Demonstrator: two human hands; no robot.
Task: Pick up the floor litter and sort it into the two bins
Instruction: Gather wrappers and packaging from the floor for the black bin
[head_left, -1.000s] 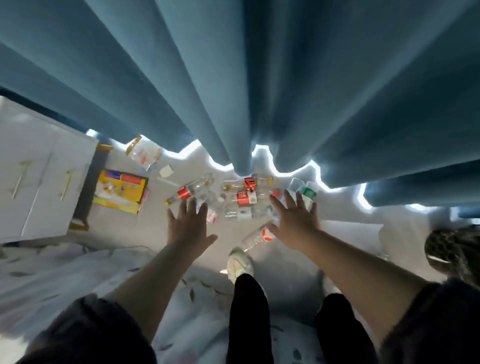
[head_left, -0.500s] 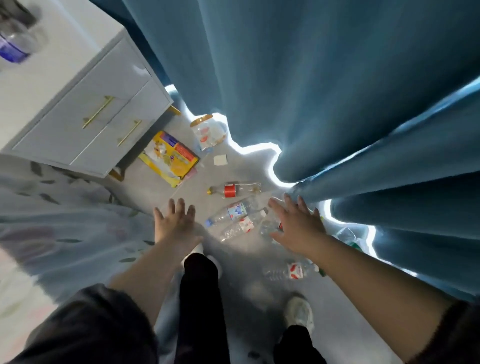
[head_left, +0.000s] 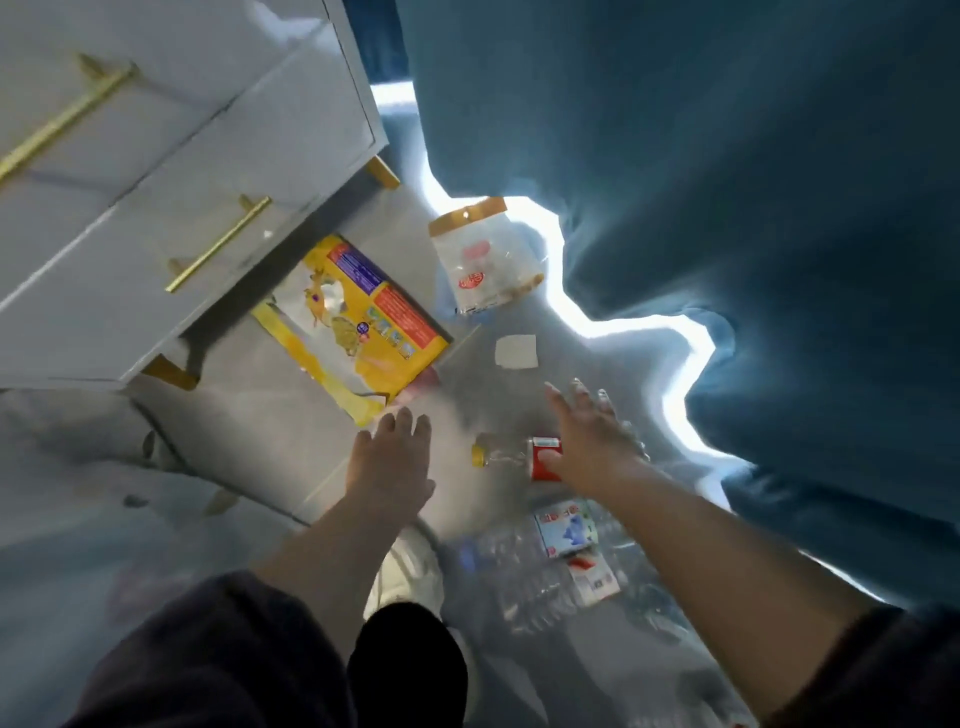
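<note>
Litter lies on the grey floor in the head view. A yellow snack bag (head_left: 358, 322) lies flat by the cabinet. Beyond it are a clear plastic bag with an orange top (head_left: 483, 257) and a small white paper scrap (head_left: 516, 352). A clear bottle with a red label and yellow cap (head_left: 514, 457) lies under my right hand (head_left: 587, 441), which hangs open above it with fingers spread. Two more clear bottles, one blue-labelled (head_left: 563, 527) and one red-and-white-labelled (head_left: 592, 577), lie nearer my feet. My left hand (head_left: 389, 462) is open, just below the yellow bag. No bins are in view.
A white cabinet with gold handles (head_left: 171, 171) on gold feet stands at the left. Blue curtains (head_left: 727, 182) hang down to the floor on the right. A pale patterned rug (head_left: 104, 493) covers the lower left. My white shoe (head_left: 405, 577) stands between the hands.
The view has swung closer to the cabinet and the yellow bag. Both hands stay open and have moved forward; the right hand now hovers over the red-labelled bottle.
</note>
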